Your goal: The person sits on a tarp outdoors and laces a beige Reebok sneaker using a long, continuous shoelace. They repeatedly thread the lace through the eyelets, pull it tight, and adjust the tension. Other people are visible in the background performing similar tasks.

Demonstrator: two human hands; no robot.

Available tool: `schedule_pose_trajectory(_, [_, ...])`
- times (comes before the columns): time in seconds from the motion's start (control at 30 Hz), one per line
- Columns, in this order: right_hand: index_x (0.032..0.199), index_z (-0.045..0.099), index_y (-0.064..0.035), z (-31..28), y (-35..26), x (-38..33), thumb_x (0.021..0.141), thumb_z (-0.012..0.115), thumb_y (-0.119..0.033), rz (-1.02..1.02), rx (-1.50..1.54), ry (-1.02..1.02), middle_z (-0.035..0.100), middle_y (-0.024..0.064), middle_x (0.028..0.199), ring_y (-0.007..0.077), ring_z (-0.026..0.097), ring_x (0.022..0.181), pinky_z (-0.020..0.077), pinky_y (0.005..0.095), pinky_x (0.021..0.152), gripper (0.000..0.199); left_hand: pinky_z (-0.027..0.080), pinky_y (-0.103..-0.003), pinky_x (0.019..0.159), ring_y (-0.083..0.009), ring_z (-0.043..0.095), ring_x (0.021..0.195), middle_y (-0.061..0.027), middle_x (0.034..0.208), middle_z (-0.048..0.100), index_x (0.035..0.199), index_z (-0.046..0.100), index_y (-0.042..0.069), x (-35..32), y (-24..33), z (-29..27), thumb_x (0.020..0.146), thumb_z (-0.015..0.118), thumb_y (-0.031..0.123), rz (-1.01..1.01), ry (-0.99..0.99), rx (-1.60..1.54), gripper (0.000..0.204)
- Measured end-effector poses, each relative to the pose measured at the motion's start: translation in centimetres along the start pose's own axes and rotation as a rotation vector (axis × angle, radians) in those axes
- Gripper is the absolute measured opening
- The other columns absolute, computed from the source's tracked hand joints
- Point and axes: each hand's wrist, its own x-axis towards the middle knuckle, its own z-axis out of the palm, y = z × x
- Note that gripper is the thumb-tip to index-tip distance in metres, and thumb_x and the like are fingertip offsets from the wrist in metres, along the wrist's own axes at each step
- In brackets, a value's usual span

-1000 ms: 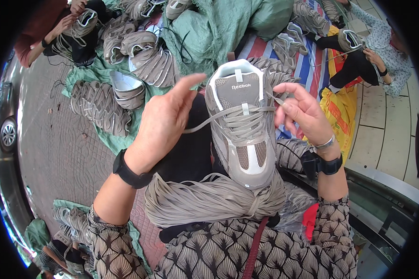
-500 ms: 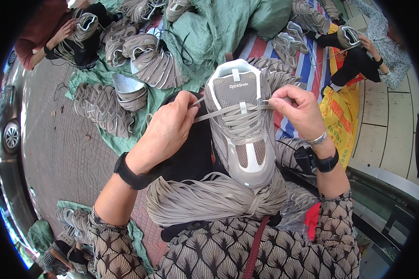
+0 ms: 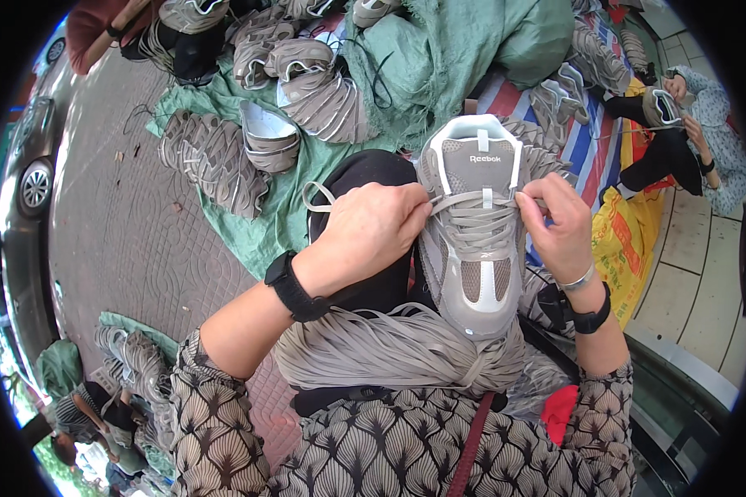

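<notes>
A grey-beige sneaker sits on my lap, toe toward me, its tongue standing up at the far end. Flat grey laces criss-cross its front. At the shoe's left upper edge, my left hand pinches a shoelace with thumb and forefinger; a loop of lace sticks out behind that hand. By the top eyelets on the right side, my right hand is closed in a pinch on the lace. Under the toe lies a thick bundle of loose grey laces, tied at its right part.
Several similar shoes lie in rows on green sheeting at the left. Green sacks stand ahead. A person handles a shoe at far right, by a yellow bag. A parked car is at far left.
My left hand has come in to the shoe's left edge, and the strand stretched out there is now short. My right hand stays by the upper right eyelets. The view has shifted.
</notes>
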Motion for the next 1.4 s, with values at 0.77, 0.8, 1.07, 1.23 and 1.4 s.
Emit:
schedule_pose_trajectory(0.77, [0.100,0.060,-0.0084,-4.6,2.9,8.1,0.064,0.081,-0.011,-0.546,-0.135,-0.678,0.056,0.0083,0.102,0.0306,0.054,0.099,0.0454,0.0409,0.083,0.041,0.040,-0.040,0.094,-0.0228,0.054,0.100,-0.0015,0.094,0.055,0.092,0.061,0.013,5.1,-0.2,-3.2,0.070,0.078,0.017,0.679,-0.080,0.307,0.028])
schedule_pose_trajectory(0.8, [0.099,0.061,-0.0087,-4.5,3.3,8.5,0.064,0.081,-0.011,-0.576,-0.148,-0.747,0.056,0.0078,0.098,0.0303,0.054,0.095,0.0454,0.0405,0.081,0.040,0.040,-0.039,0.092,-0.0229,0.054,0.098,-0.0017,0.093,0.055,0.089,0.062,0.013,5.2,-0.3,-3.3,0.070,0.078,0.016,0.667,-0.134,0.284,0.025])
schedule_pose_trajectory(1.07, [0.075,0.066,-0.0077,-3.3,3.0,7.4,0.079,0.068,-0.029,-0.218,-0.126,-0.856,0.056,0.0063,0.087,0.0275,0.051,0.094,0.0379,0.0422,0.080,0.022,0.044,-0.035,0.068,-0.0203,0.056,0.075,-0.0028,0.076,0.061,0.084,0.067,0.004,6.1,-0.4,-1.4,0.083,0.069,0.022,0.353,-0.222,0.163,0.018])
schedule_pose_trajectory(1.23, [0.081,0.067,-0.0064,0.0,4.0,10.1,0.085,0.061,-0.020,-0.186,0.112,-0.251,0.059,0.0091,0.087,0.0230,0.056,0.083,0.0444,0.0385,0.072,0.015,0.042,-0.020,0.063,-0.0019,0.052,0.073,0.0061,0.086,0.064,0.094,0.068,0.003,10.1,1.0,-3.5,0.094,0.066,0.021,-0.094,-0.096,-0.749,0.018])
schedule_pose_trajectory(1.4, [0.103,0.056,-0.0032,-1.1,2.9,18.6,0.099,0.050,-0.020,0.534,0.990,-0.206,0.059,0.0039,0.079,0.0074,0.047,0.053,0.0433,0.0253,0.046,0.019,0.042,-0.020,0.068,-0.0026,0.052,0.076,0.0048,0.086,0.063,0.101,0.066,0.003,17.3,0.9,-5.7,0.096,0.064,0.021,0.059,0.134,-0.595,0.018])
